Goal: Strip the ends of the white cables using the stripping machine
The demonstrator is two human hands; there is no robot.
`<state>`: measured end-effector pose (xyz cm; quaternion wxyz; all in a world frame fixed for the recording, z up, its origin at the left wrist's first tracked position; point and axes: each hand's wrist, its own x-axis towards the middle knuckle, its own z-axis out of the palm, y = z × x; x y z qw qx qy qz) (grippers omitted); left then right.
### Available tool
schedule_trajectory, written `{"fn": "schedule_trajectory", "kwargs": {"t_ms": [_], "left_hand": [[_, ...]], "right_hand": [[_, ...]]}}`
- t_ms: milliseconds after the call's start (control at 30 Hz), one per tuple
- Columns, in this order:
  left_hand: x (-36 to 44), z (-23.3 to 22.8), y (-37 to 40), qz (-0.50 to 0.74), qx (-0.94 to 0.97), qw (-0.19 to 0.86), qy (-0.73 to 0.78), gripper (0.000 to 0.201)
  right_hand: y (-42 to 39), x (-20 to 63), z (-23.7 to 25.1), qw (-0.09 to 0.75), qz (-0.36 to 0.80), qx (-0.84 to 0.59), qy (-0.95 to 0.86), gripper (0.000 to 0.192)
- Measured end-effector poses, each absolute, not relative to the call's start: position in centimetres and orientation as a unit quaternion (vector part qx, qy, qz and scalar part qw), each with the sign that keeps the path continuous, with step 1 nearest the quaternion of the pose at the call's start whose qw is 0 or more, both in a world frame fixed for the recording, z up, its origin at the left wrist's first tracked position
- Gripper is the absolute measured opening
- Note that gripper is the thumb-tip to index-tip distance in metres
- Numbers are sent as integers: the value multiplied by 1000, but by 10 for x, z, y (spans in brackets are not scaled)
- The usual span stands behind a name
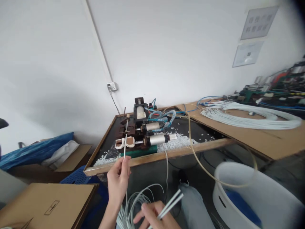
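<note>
feeding white wire into the bench machine

the left hand (118,179) is pinching one white wire (125,146), aiming its tip at the machine (140,133) on the table (166,155). the right hand (154,218) is curling loosely around spare wire pieces (170,203), keeping them ready over the lap bundle (133,203).

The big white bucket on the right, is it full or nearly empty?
Nearly empty, as far as shows. The white bucket has bare inner walls, with only something blue low inside. A cream hose crosses in front of it.
</note>
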<state>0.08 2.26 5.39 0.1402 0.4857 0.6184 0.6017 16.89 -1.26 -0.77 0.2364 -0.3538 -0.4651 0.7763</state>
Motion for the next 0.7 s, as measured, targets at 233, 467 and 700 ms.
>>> {"fn": "schedule_trajectory", "kwargs": {"t_ms": [233,467,700], "left_hand": [[40,82,-8,294,763,260,514,25],[46,78,-14,331,725,363,484,41],[37,62,-6,466,578,354,569,42]], "right_hand": [[4,180,24,215,758,-264,-557,32],[4,177,10,230,759,-253,-553,25],[2,164,-6,309,729,-326,-517,58]]}}
